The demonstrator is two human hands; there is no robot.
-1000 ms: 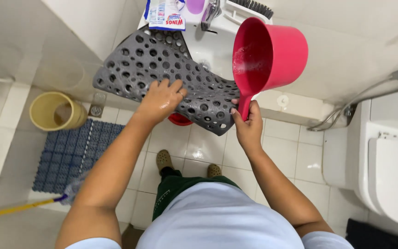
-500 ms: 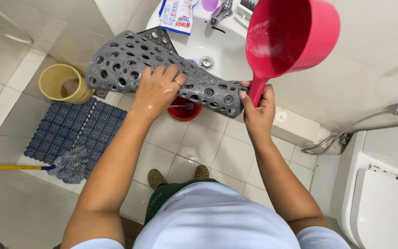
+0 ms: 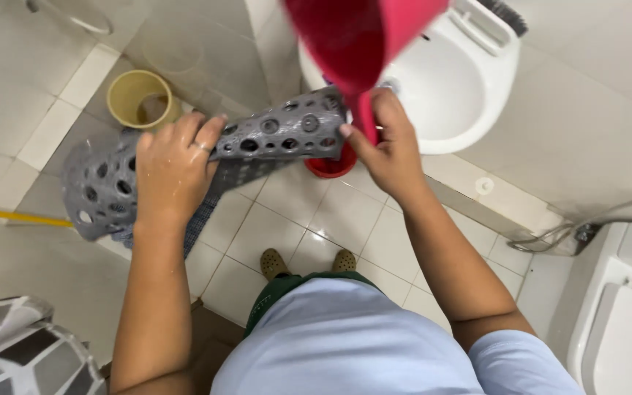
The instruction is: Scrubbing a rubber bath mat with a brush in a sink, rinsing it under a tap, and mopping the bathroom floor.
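Nearest you, your feet in olive clogs (image 3: 309, 261) stand on the pale floor tiles (image 3: 330, 219); a grey-and-white patterned cloth (image 3: 16, 351) lies at the near left corner.

Above that, your left hand (image 3: 173, 164) lies flat on the grey perforated rubber mat (image 3: 257, 139); the fingers are spread and pressed on its upper face, and whether the thumb wraps beneath cannot be told from this view; a ring shows on one finger. The mat is held in the air, out over the floor and left of the basin, sagging at its left end.

Your right hand (image 3: 385, 146) is closed on the handle of the pink water dipper (image 3: 360, 36); the same hand also pinches the right edge of the mat between finger and handle. The dipper is raised and tipped above the mat's right end; its contents are blurred and cannot be read.

Progress, judged from position only: the mat is lifted clear of the floor and supported at both ends; the dipper is up and over it; whether the mat has been rinsed cannot be seen; putting the mat down and releasing the dipper remain undone.

Below the mat: a small red bowl (image 3: 330, 167) on the floor; a blue tiled mat (image 3: 199, 219) partly hidden. Farther left: a yellow bucket (image 3: 139, 99) and a yellow mop handle (image 3: 9, 217). Far right: the white washbasin (image 3: 462, 80); at the right edge, a white toilet (image 3: 623, 329).
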